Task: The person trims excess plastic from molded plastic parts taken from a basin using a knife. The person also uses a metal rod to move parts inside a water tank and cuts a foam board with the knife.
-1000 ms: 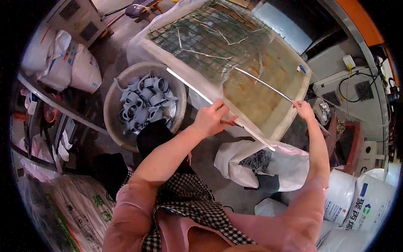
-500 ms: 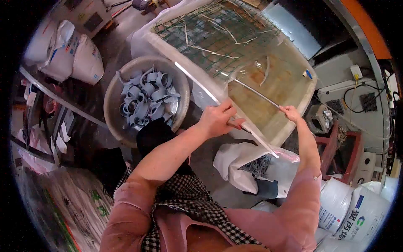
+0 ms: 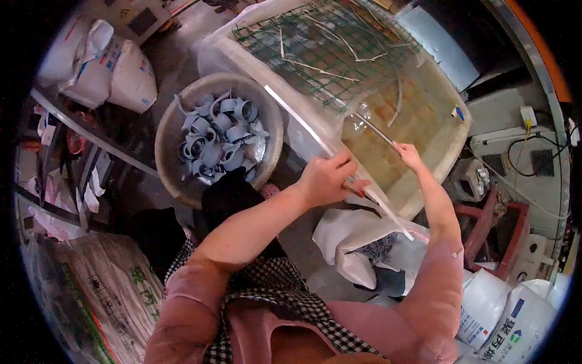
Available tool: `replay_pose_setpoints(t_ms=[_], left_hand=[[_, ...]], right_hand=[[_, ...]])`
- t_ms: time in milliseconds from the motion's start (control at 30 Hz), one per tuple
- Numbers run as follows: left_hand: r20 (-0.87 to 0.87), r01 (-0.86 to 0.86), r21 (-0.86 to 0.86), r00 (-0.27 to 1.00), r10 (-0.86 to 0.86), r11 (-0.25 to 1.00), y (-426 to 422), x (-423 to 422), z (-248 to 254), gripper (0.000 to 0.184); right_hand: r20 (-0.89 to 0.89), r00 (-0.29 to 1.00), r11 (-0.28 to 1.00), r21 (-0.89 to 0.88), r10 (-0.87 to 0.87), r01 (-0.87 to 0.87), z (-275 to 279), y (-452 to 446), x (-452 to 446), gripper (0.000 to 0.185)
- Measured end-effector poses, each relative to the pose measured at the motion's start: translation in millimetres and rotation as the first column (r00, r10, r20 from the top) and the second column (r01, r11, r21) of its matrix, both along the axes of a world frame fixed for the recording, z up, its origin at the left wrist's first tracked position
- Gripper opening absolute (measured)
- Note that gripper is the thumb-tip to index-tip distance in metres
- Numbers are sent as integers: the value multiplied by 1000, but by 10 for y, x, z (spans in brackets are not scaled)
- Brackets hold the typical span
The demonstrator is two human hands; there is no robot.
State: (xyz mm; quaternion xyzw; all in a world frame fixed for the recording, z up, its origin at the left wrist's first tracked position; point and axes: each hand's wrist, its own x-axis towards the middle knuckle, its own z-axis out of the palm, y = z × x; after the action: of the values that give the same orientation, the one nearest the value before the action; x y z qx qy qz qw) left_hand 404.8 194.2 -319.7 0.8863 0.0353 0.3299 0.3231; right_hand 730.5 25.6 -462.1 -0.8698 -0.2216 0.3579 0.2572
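Note:
My left hand (image 3: pixel 330 179) is closed on a small tool, mostly hidden in the fingers, beside a long white strip (image 3: pixel 297 119) along the tub's near edge. My right hand (image 3: pixel 407 155) grips a metal rod (image 3: pixel 377 130) that slants down into the water of the white tub (image 3: pixel 245 59). A green mesh (image 3: pixel 327 54) with several pale strips on it covers the tub's far left part. Brown patches show under the water in the other part.
A round basin (image 3: pixel 165 142) of grey plastic rings (image 3: pixel 209 151) stands left of the tub. An open white sack (image 3: pixel 339 233) with grey scraps lies below it. Full sacks (image 3: pixel 130 76) are at upper left and lower right, near a red frame (image 3: pixel 518 224).
My right hand has moved left and nearer my left hand, and the rod reaches further under the mesh edge. The view has shifted slightly.

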Motion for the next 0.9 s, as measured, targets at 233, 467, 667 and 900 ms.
replay_pose_setpoints(t_ms=[233, 467, 667, 900], left_hand=[[12, 2, 7, 1000, -2, 1000, 22, -11, -14, 30], [44, -2, -13, 999, 3, 1000, 69, -50, 18, 32], [30, 30, -7, 999, -29, 1000, 26, -56, -11, 30], [17, 12, -26, 1000, -11, 1000, 5, -32, -40, 30]], right_hand=[[115, 985, 988, 71, 132, -140, 19, 748, -172, 45], [270, 935, 968, 34, 229, -247, 104, 187, -65, 46], [139, 990, 999, 30, 27, -31, 146, -598, -192, 41], [269, 959, 990, 79, 91, -116, 142, -97, -411, 44]])
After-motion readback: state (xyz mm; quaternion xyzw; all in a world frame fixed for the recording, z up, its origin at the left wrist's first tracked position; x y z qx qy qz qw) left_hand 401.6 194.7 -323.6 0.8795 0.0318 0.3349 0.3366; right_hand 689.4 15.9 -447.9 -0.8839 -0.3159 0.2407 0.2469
